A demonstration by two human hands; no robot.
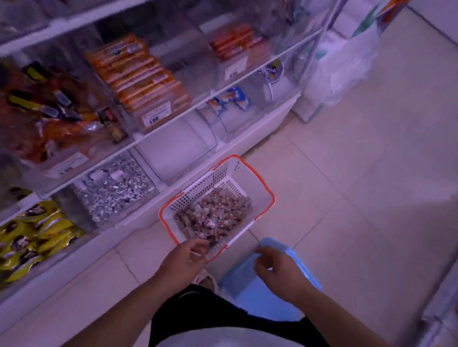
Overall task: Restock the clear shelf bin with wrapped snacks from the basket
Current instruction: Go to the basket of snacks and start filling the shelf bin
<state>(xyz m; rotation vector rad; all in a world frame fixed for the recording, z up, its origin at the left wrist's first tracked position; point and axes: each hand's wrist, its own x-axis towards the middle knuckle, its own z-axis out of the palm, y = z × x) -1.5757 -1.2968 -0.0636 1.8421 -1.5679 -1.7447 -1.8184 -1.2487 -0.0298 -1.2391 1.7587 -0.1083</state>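
A white basket (259,186) with an orange rim stands on the floor against the shelf base. It holds a heap of small brown wrapped snacks (213,213). My left hand (185,257) is at the basket's near corner, its fingertips pinching a small dark wrapped snack (212,243); blur hides the detail. My right hand (275,267) hovers to the right of the basket with loosely curled fingers and holds nothing. An empty clear shelf bin (175,147) sits on the bottom shelf just behind the basket.
A bin of silver-wrapped sweets (114,183) is to the left of the empty bin. Yellow packets (25,236), orange packs (142,76) and other goods fill the shelves. A blue stool (262,293) stands under my right arm. Tiled floor (387,172) extends to the right.
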